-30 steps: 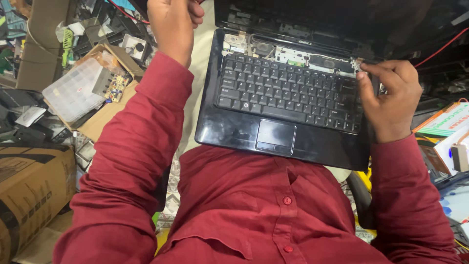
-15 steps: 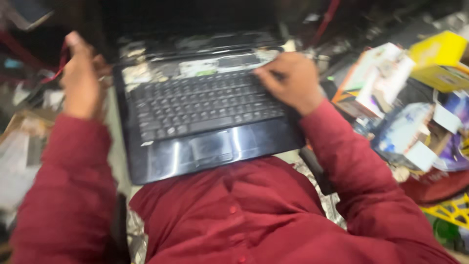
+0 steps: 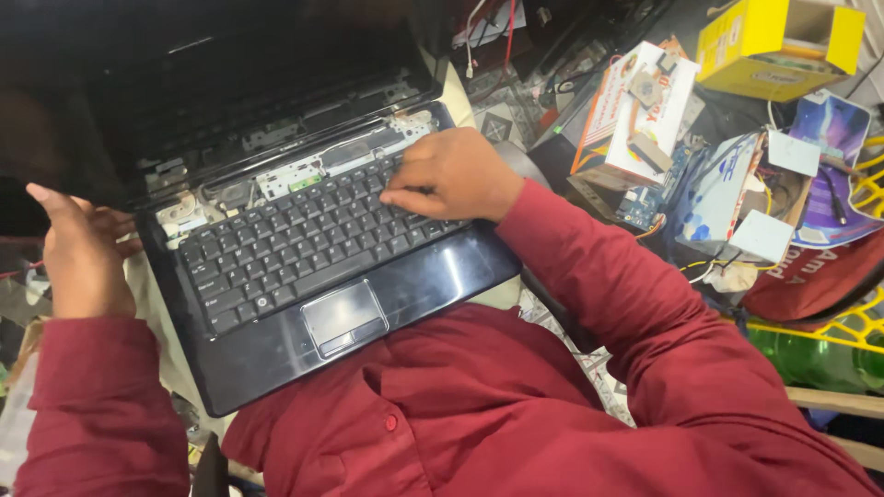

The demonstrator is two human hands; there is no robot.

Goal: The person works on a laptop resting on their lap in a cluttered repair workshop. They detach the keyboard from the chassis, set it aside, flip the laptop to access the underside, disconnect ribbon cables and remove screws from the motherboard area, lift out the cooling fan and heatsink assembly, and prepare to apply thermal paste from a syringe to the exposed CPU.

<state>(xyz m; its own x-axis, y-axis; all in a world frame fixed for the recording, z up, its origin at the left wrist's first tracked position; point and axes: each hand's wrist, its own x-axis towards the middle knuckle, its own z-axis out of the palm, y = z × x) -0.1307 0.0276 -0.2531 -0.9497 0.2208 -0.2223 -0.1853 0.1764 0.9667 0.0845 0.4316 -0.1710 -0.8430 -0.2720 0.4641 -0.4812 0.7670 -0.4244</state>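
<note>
We have a black laptop (image 3: 304, 267) resting on our lap, its base tilted across the red shirt (image 3: 479, 414) and its dark screen (image 3: 212, 83) open away from us. The strip above the keyboard (image 3: 304, 244) is off, so bare metal parts and a small green piece show along the hinge edge. Our right hand (image 3: 451, 175) lies on the upper right keys, fingers curled down and close together, fingertips pressing on the keyboard; we cannot tell whether it pinches anything small under them. Our left hand (image 3: 78, 253) sits just beside the laptop's left edge, near the hinge corner, fingers loosely bent and slightly spread, thumb up, holding nothing that we can see. To the right of the laptop, well apart from our hands, lies clutter: a white and orange box (image 3: 631, 110), a yellow box (image 3: 778, 46), a small blue circuit board (image 3: 649, 202), and a green bottle (image 3: 810, 359).
</note>
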